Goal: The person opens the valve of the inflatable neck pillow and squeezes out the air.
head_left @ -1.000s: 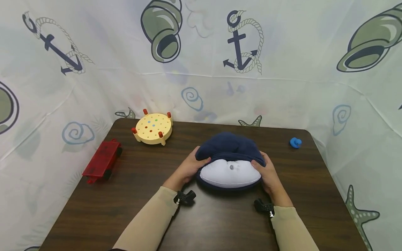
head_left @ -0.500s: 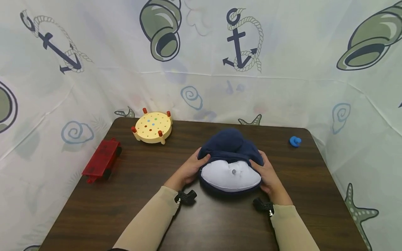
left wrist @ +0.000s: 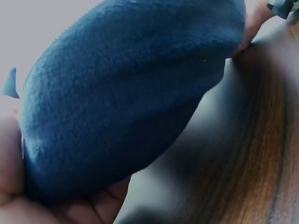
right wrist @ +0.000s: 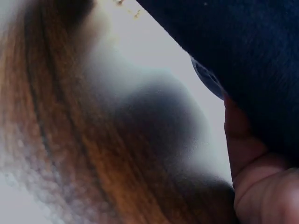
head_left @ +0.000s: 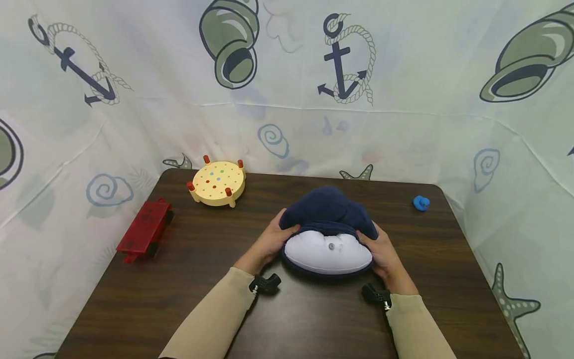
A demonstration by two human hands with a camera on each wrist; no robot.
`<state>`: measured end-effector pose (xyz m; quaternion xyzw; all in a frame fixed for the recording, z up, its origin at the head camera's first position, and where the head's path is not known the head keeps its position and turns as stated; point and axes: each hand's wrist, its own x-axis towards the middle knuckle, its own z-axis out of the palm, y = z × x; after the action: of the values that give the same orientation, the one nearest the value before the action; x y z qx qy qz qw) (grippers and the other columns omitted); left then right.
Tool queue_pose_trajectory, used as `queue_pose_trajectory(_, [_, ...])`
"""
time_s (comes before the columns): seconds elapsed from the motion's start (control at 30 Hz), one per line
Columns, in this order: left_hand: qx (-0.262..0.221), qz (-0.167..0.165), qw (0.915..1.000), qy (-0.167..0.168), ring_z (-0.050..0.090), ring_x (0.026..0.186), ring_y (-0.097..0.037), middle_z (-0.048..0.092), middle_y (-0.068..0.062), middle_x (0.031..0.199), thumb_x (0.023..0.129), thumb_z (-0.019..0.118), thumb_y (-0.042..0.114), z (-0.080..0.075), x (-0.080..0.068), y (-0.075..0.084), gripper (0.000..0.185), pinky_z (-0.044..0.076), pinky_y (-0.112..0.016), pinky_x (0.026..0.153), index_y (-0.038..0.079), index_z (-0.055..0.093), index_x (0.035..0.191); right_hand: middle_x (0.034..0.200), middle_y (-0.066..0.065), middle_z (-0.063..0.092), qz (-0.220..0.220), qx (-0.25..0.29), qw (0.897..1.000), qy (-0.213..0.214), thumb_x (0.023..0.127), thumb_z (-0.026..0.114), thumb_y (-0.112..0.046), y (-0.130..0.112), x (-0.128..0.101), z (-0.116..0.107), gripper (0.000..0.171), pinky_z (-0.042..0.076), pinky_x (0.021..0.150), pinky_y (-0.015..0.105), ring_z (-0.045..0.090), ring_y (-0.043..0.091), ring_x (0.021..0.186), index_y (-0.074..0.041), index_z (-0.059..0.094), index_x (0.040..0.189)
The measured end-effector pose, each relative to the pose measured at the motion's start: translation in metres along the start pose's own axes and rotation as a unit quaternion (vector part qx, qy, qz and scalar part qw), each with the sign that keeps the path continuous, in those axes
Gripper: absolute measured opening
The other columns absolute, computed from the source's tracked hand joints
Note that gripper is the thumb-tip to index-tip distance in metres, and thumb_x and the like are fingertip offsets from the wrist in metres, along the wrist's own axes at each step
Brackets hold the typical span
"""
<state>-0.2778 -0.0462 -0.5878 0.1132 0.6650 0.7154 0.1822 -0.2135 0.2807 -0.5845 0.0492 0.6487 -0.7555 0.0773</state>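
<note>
A soft, stuffed navy-blue cushion-like thing [head_left: 327,207] with a white padded front is held above the middle of the table. A small grey round spot sits on the white part. My left hand [head_left: 272,239] grips its left side, thumb on the front and fingers behind. On the opposite side my right hand [head_left: 380,249] holds it the same way. In the left wrist view the navy fabric [left wrist: 126,93] fills most of the picture, fingers curling under it. The right wrist view has the fabric [right wrist: 252,56] at upper right, with curled fingers against it.
On the brown wooden table [head_left: 314,319], a red toy wagon [head_left: 145,228] lies at the left edge. A yellow round toy [head_left: 218,183] with red-tipped legs stands at back left. A small blue knobbed piece [head_left: 421,203] lies at back right. A printed cloth [head_left: 287,60] hangs behind.
The cushion's navy top rises and bulges, then settles lower and wider as both hands work it. The hands stay in nearly the same place. The other things on the table have not moved.
</note>
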Motion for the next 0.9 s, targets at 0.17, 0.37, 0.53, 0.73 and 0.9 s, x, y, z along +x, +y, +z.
queue_pose_trajectory(0.17, [0.010,0.006,0.9999,0.011,0.052,0.148,-0.029,0.059,-0.015,0.155,0.100,0.076,0.011,-0.001,-0.002,0.004,0.056,0.036,-0.052,0.128,0.012,0.053,0.152,0.157,0.003,0.057,-0.006,-0.006,1.000,0.014,0.107,0.072,-0.017,-0.001,0.001,0.001,0.070,0.052,0.109,0.020,0.058,0.005,0.136,-0.007,0.039,0.167])
queue_pose_trajectory(0.37, [-0.089,-0.004,0.9936,-0.070,0.047,0.149,-0.023,0.047,-0.010,0.166,0.102,0.079,0.034,-0.005,-0.003,0.004,0.075,0.040,-0.039,0.123,0.022,0.036,0.163,0.158,-0.006,0.050,-0.079,0.056,0.995,0.011,0.112,0.062,-0.033,-0.001,-0.001,0.000,0.060,0.046,0.113,0.018,0.051,0.007,0.142,-0.024,0.038,0.166])
queue_pose_trajectory(0.53, [-0.138,-0.021,0.9819,-0.128,0.035,0.157,-0.025,0.026,-0.003,0.177,0.090,0.086,0.050,-0.005,-0.005,0.003,0.110,0.039,-0.036,0.120,0.043,0.013,0.172,0.178,0.000,0.022,-0.095,0.137,0.983,-0.069,0.104,0.048,-0.064,0.002,-0.004,-0.004,0.084,0.038,0.119,0.019,0.033,0.012,0.156,-0.035,0.014,0.175])
queue_pose_trajectory(0.73, [-0.088,-0.029,0.9880,-0.124,0.031,0.160,-0.028,0.026,-0.009,0.178,0.086,0.093,0.045,-0.004,-0.007,0.004,0.116,0.030,-0.040,0.127,0.037,0.015,0.171,0.176,0.004,0.033,0.000,0.063,0.998,-0.003,0.107,0.073,-0.026,0.000,-0.002,0.005,0.084,0.045,0.114,0.018,0.045,0.010,0.147,-0.029,0.023,0.174])
queue_pose_trajectory(0.9, [-0.078,-0.035,0.9906,-0.107,0.035,0.157,-0.028,0.033,-0.010,0.174,0.094,0.086,0.046,-0.005,-0.007,0.004,0.101,0.032,-0.042,0.126,0.032,0.020,0.170,0.167,0.006,0.047,0.003,0.048,0.998,0.051,0.108,0.070,-0.023,-0.001,-0.001,0.007,0.070,0.050,0.111,0.020,0.054,0.010,0.141,-0.017,0.035,0.169])
